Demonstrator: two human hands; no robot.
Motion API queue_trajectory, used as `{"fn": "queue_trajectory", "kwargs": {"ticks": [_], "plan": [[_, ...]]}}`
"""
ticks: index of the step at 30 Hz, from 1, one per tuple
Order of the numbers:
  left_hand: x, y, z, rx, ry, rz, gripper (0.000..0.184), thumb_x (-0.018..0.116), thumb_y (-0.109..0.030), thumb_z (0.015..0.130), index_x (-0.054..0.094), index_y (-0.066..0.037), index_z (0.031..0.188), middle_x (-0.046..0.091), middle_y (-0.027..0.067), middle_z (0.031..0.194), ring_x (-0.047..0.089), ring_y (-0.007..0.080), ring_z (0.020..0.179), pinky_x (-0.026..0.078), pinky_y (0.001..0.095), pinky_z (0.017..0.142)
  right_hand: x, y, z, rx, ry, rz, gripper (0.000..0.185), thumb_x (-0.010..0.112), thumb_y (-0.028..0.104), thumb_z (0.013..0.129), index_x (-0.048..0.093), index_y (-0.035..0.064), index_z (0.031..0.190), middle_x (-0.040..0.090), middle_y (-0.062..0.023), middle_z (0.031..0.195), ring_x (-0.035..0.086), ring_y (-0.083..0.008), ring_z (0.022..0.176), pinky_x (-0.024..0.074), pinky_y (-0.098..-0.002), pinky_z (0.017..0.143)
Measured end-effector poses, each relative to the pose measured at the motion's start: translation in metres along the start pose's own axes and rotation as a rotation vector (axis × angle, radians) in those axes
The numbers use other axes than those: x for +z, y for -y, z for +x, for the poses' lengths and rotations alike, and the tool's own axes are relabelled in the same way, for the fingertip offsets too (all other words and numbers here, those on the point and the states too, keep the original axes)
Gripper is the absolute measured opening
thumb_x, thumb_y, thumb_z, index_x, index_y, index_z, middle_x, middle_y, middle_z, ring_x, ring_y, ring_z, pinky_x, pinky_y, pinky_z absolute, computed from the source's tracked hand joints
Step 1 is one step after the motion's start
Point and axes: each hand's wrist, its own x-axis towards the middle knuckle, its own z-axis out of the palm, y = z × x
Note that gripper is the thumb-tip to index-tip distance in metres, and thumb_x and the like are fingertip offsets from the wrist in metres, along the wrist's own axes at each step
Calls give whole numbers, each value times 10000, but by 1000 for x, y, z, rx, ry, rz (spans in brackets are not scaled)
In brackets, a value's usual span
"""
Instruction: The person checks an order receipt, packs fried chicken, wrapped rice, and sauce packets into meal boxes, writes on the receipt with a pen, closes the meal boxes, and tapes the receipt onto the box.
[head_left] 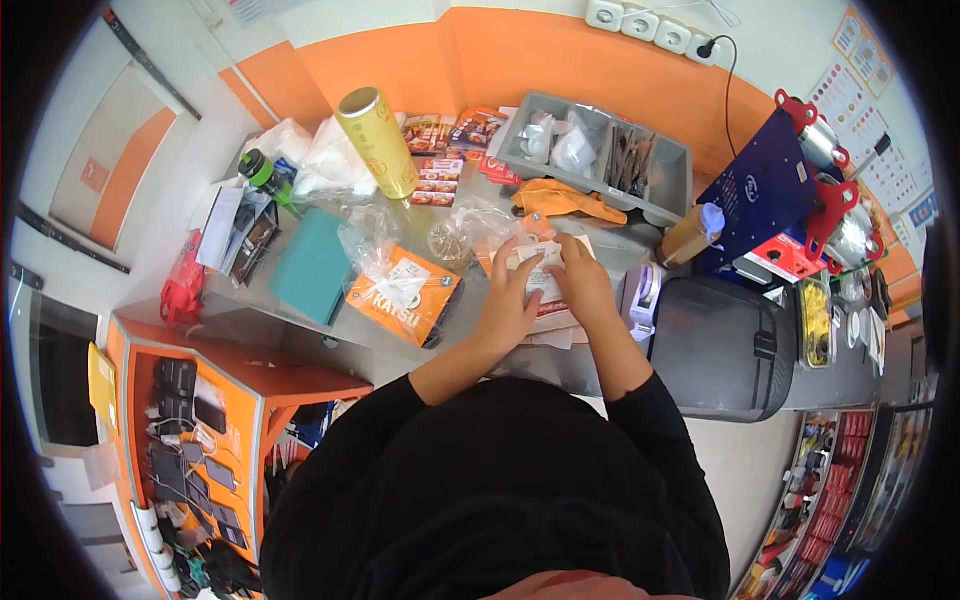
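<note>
Both of my hands are over the counter in front of me. My left hand (513, 303) and my right hand (583, 280) hold a small white paper slip (541, 264) between them, with the fingers at its sides. Under it lies a paper sheet with red print (556, 308). Just left of my left hand, an orange box printed KATSU (395, 307) sits in a clear plastic bag (367, 240) gathered at the top. Behind my hands a second clear bag (487, 216) lies by another orange package, partly hidden.
A grey compartment tray (665, 210), an orange cloth (568, 200) and a yellow film roll (378, 145) stand behind. To the right are a tape dispenser (642, 300), a brown-filled bottle (690, 237) and a dark case (715, 350). A teal folder (312, 265) lies left.
</note>
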Motion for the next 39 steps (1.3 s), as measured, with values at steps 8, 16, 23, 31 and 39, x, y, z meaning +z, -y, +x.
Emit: {"fn": "queue_trajectory", "kwargs": {"ticks": [8, 16, 23, 31, 39], "plan": [[6, 10, -17, 79, 30, 668, 521, 558, -249, 939, 499, -151, 1448, 420, 50, 1547, 355, 343, 1417, 217, 598, 1120, -19, -1, -8, -186, -191, -410, 199, 749, 228, 844, 678, 86, 963, 603, -111, 1156, 647, -340, 973, 509, -465, 789], [3, 8, -14, 79, 88, 677, 526, 586, -209, 902, 557, -322, 1415, 448, 110, 1504, 308, 399, 1449, 185, 724, 1072, -60, -101, -129, 522, -335, -161, 153, 612, 152, 961, 622, 53, 1077, 630, -160, 997, 655, -327, 810, 505, -435, 691], [1, -4, -7, 17, 260, 712, 566, 573, -152, 887, 566, -377, 1406, 330, 177, 1536, 221, 505, 1449, 197, 802, 1033, -41, -114, -165, 1089, -279, 632, 405, 498, 319, 1052, 453, 140, 1412, 561, -103, 976, 705, -229, 649, 613, -346, 542], [2, 13, -7, 134, 204, 516, 538, 591, -116, 866, 611, -299, 1372, 355, 206, 1488, 187, 547, 1430, 198, 737, 1103, -31, -125, -141, 1229, -228, 843, 212, 495, 337, 1057, 455, 181, 1194, 527, -67, 1188, 708, -288, 894, 598, -482, 699], [0, 6, -7, 237, 160, 497, 537, 596, -58, 846, 628, -229, 1354, 373, 270, 1430, 226, 559, 1380, 187, 617, 1178, -30, -139, -144, 1261, -235, 884, 277, 511, 392, 1048, 459, 181, 1220, 525, -56, 1244, 699, -303, 1011, 530, -637, 800]]}}
